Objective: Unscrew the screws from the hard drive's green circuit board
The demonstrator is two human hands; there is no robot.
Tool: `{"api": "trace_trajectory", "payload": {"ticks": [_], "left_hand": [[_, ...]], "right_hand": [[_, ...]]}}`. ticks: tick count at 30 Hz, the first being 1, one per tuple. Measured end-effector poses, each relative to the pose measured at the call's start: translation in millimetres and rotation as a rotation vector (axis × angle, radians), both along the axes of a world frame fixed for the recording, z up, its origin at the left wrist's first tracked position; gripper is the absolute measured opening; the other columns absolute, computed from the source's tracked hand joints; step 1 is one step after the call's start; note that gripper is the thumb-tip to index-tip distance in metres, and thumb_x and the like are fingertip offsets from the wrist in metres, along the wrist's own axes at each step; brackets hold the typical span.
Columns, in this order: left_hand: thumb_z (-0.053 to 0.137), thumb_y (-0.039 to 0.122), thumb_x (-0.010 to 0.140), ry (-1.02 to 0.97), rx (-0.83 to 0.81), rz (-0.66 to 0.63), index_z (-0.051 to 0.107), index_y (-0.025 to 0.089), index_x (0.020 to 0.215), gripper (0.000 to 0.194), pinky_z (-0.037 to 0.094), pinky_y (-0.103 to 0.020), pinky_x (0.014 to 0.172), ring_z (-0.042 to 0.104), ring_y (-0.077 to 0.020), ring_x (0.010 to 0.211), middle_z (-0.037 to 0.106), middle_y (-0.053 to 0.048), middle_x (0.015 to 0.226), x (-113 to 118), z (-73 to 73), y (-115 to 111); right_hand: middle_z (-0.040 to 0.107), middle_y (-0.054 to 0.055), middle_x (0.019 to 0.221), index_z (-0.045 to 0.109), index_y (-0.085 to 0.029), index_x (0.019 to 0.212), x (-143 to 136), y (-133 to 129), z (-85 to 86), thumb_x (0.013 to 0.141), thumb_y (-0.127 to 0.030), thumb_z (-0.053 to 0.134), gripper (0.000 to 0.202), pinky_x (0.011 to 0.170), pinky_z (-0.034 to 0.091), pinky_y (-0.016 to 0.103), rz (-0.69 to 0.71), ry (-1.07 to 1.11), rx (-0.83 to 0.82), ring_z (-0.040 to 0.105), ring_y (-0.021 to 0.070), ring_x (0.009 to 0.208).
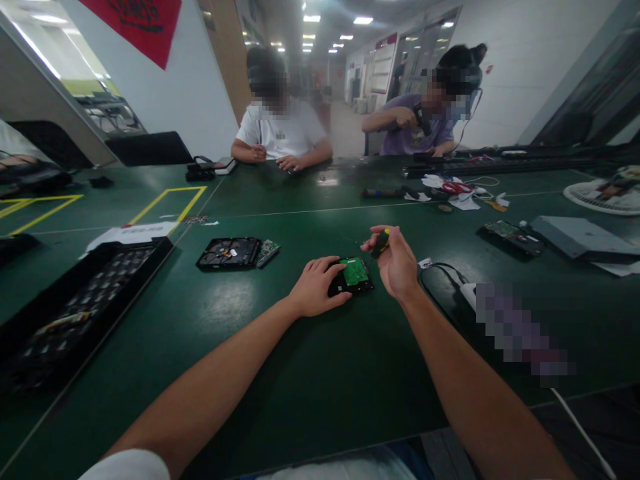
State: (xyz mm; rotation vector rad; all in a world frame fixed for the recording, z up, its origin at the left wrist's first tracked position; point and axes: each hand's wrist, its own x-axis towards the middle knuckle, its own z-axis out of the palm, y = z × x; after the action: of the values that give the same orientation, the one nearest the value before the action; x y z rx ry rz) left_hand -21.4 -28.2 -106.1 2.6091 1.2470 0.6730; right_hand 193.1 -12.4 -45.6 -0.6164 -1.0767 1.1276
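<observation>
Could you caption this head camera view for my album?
Left hand steadies a hard drive while the right hand holds a screwdriver.

We see a green worktop with yellow outlines, a bright green board, and a yellow-and-dark screwdriver.

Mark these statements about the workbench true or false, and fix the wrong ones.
1. The left hand is on the black drive. True.
2. The yellow-and-dark tool is in the left hand. False: it is in the right hand.
3. A loose circuit board lies beside the open drive. True.
4. The long black tray is right of both hands. False: it is to their left.
5. Both people across the table wear white. False: one wears white, the other purple.
</observation>
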Motion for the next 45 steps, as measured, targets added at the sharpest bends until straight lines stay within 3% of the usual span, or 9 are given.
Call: {"api": "trace_trajectory", "payload": {"ticks": [10, 14, 19, 24, 27, 33, 39, 45], "left_hand": [[0.068, 0.063, 0.091, -0.001, -0.001, 0.004, 0.05, 0.024, 0.153, 0.076, 0.035, -0.059, 0.121, 0.047, -0.0376, 0.145, 0.048, -0.016, 0.158, -0.5, -1.4, 0.1], [0.067, 0.064, 0.091, -0.005, -0.003, 0.001, 0.05, 0.024, 0.153, 0.075, 0.036, -0.059, 0.121, 0.047, -0.0375, 0.145, 0.048, -0.016, 0.157, -0.4, -1.0, -0.1], [0.069, 0.062, 0.09, -0.011, -0.006, 0.002, 0.05, 0.025, 0.153, 0.075, 0.036, -0.059, 0.121, 0.047, -0.0379, 0.145, 0.049, -0.015, 0.157, -0.2, -1.5, 0.5], [0.069, 0.063, 0.09, -0.004, 0.002, 0.002, 0.051, 0.025, 0.152, 0.075, 0.036, -0.058, 0.121, 0.047, -0.0373, 0.145, 0.049, -0.015, 0.157, -0.4, -2.0, 1.1], [0.068, 0.063, 0.091, -0.004, 0.008, 0.003, 0.051, 0.024, 0.152, 0.075, 0.036, -0.058, 0.121, 0.047, -0.037, 0.145, 0.049, -0.015, 0.157, -0.3, -1.3, 0.5], [0.068, 0.064, 0.09, -0.004, 0.003, 0.006, 0.05, 0.025, 0.153, 0.076, 0.036, -0.058, 0.121, 0.046, -0.0374, 0.145, 0.049, -0.015, 0.157, 0.4, -1.4, 0.2], [0.067, 0.063, 0.091, 0.003, -0.005, 0.001, 0.05, 0.024, 0.153, 0.075, 0.035, -0.058, 0.121, 0.046, -0.0374, 0.145, 0.049, -0.016, 0.157, 0.4, 0.7, -0.1], [0.068, 0.063, 0.09, -0.013, -0.01, 0.004, 0.05, 0.026, 0.152, 0.075, 0.035, -0.059, 0.121, 0.046, -0.0377, 0.146, 0.048, -0.015, 0.158, 0.2, 0.4, -0.4]], "right_hand": [[0.063, -0.006, 0.073, 0.057, -0.028, 0.098, -1.5, -0.7, 0.8, 0.097, -0.058, 0.067, 0.031, 0.084, 0.055, 0.035, 0.017, 0.006, 0.043, 0.066, 0.0158, 0.075], [0.067, -0.001, 0.081, 0.064, -0.026, 0.096, -0.3, 0.8, 0.4, 0.1, -0.061, 0.059, 0.036, 0.084, 0.055, 0.034, 0.017, 0.005, 0.018, 0.068, 0.0165, 0.079], [0.06, -0.001, 0.077, 0.067, -0.025, 0.094, -1.2, 0.6, -0.2, 0.101, -0.069, 0.052, 0.047, 0.084, 0.057, 0.037, 0.051, 0.043, 0.01, 0.065, 0.0171, 0.076], [0.059, -0.006, 0.075, 0.058, -0.029, 0.098, -2.1, -0.8, -1.2, 0.094, -0.058, 0.071, 0.032, 0.084, 0.056, 0.036, 0.012, -0.002, 0.025, 0.063, 0.0154, 0.073], [0.061, -0.006, 0.074, 0.055, -0.03, 0.099, -1.5, -0.8, -1.5, 0.096, -0.055, 0.07, 0.03, 0.083, 0.055, 0.035, 0.0, -0.007, 0.043, 0.065, 0.0157, 0.075], [0.066, -0.001, 0.09, 0.069, -0.026, 0.099, 0.8, 0.6, -1.2, 0.098, -0.06, 0.064, 0.035, 0.086, 0.055, 0.033, 0.004, -0.037, -0.001, 0.068, 0.0157, 0.083], [0.059, -0.001, 0.083, 0.071, -0.026, 0.1, 0.1, -0.3, -0.6, 0.099, -0.068, 0.056, 0.045, 0.085, 0.056, 0.033, 0.024, 0.0, -0.004, 0.064, 0.0152, 0.078], [0.059, -0.006, 0.077, 0.058, -0.028, 0.102, -1.9, -2.2, 0.6, 0.092, -0.056, 0.075, 0.034, 0.084, 0.056, 0.034, 0.003, -0.036, -0.003, 0.063, 0.0147, 0.074]]}}
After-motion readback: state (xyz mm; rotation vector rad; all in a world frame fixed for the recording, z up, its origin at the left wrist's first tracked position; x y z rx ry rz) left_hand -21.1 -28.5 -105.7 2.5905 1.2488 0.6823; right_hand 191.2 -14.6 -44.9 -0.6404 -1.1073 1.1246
